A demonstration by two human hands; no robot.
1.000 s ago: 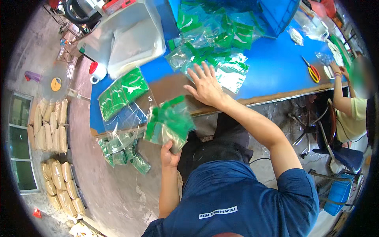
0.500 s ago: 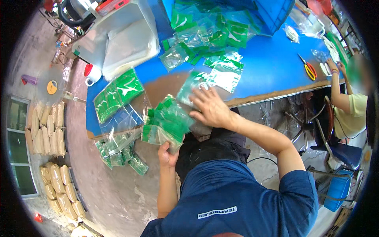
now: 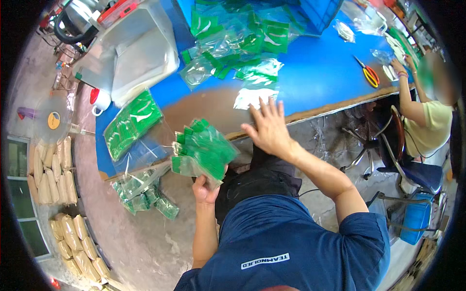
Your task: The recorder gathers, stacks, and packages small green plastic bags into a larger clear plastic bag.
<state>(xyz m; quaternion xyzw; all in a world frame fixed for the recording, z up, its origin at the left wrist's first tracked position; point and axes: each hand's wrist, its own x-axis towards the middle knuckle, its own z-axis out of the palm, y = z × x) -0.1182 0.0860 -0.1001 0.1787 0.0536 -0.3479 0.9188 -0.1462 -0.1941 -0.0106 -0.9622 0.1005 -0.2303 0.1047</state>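
Observation:
My left hand [image 3: 206, 191] grips the lower end of a fanned stack of green-and-clear plastic packets [image 3: 206, 145], held beside the table's front edge. My right hand [image 3: 272, 130] is empty, its fingers spread. Those fingertips reach the near edge of a shiny clear and green packet [image 3: 257, 87] lying on the blue table [image 3: 310, 72]; whether they touch it I cannot tell. Behind it spreads a loose pile of similar packets [image 3: 242, 41], coming out of a blue crate [image 3: 323, 17]. A large clear bag of green packets [image 3: 133, 123] lies left of the held stack.
A translucent bin [image 3: 145, 63] and a red-and-white mug [image 3: 100, 101] stand at the left. More bagged packets [image 3: 145, 196] hang below the table edge. Yellow-and-red handled pliers [image 3: 370, 75] lie at the right, near another person [image 3: 432, 121] and a chair [image 3: 412, 186].
My right hand has come off a packet on the table and shifted right, fingers spreading. That packet no longer lies there. The whole view has shifted slightly. My left hand keeps its grip.

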